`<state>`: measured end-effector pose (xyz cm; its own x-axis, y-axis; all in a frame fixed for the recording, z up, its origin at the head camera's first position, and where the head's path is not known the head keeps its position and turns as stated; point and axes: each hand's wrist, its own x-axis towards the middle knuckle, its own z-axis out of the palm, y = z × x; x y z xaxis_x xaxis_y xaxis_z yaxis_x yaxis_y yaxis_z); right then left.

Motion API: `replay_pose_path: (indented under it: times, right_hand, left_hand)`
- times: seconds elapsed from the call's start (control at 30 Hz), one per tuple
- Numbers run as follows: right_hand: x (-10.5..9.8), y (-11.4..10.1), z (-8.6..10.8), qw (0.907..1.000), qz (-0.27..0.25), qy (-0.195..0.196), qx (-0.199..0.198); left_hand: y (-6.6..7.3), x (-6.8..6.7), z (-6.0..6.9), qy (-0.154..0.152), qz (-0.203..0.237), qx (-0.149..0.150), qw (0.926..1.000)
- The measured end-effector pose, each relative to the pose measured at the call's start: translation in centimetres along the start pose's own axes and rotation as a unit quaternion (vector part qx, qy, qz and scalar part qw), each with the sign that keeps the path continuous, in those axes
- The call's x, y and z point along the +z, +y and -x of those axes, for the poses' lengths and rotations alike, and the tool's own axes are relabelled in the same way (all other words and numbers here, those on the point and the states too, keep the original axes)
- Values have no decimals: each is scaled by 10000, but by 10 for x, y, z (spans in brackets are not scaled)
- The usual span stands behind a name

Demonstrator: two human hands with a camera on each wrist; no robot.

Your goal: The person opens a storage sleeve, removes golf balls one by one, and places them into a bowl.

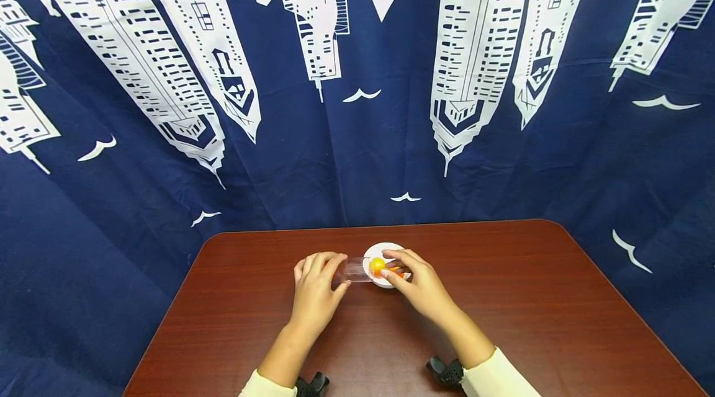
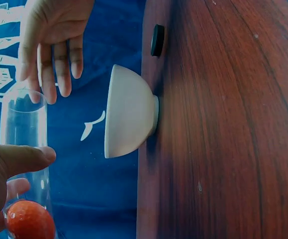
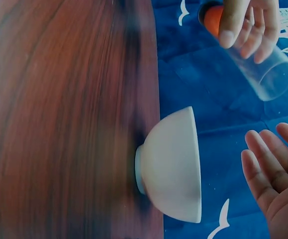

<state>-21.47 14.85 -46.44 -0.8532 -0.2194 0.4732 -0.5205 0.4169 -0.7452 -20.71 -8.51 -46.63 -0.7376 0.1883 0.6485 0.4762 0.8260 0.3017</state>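
Note:
My left hand [image 1: 317,290] holds a clear tumbler [image 1: 355,270] on its side, thumb and fingers curled round it. An orange-red ball [image 2: 30,220] lies inside, toward the tumbler's far end from its mouth. The mouth points at my right hand [image 1: 420,285], whose fingers are loosely spread and hold nothing. Below both hands a white bowl [image 2: 129,112] stands upright on the table. From above, a yellow ball [image 1: 377,266] shows over the bowl near the tumbler's mouth. Something orange [image 1: 399,272] is partly hidden behind the right fingers.
The brown wooden table [image 1: 251,322] runs back to a dark blue cloth [image 1: 335,186] printed with white buildings and birds. A small black disc [image 2: 157,40] is on the table beyond the bowl in the left wrist view. Black wrist devices [image 1: 445,372] sit on both forearms.

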Motion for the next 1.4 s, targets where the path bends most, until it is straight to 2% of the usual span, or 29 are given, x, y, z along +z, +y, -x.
replay_pose_path:
  times: [0.27, 0.7, 1.0, 1.2, 1.4]
  right_hand:
    - [7, -3, 5, 9996, -230, -117, 58]
    - [14, 0, 12, 9984, -510, -245, 71]
    - [16, 2, 15, 9955, -871, -284, 234]
    - [17, 2, 15, 9924, -1103, -231, 486]
    - [17, 3, 16, 9910, -1211, -196, 541]
  left_hand:
    - [0, 0, -2, 34, -433, 332, 9985]
    - [2, -2, -2, 0, -533, 723, 9960]
    - [1, -2, -2, 163, -540, 983, 9936]
    - [0, 0, -3, 293, -488, 1022, 9931]
    - [1, 0, -2, 179, -459, 868, 9950]
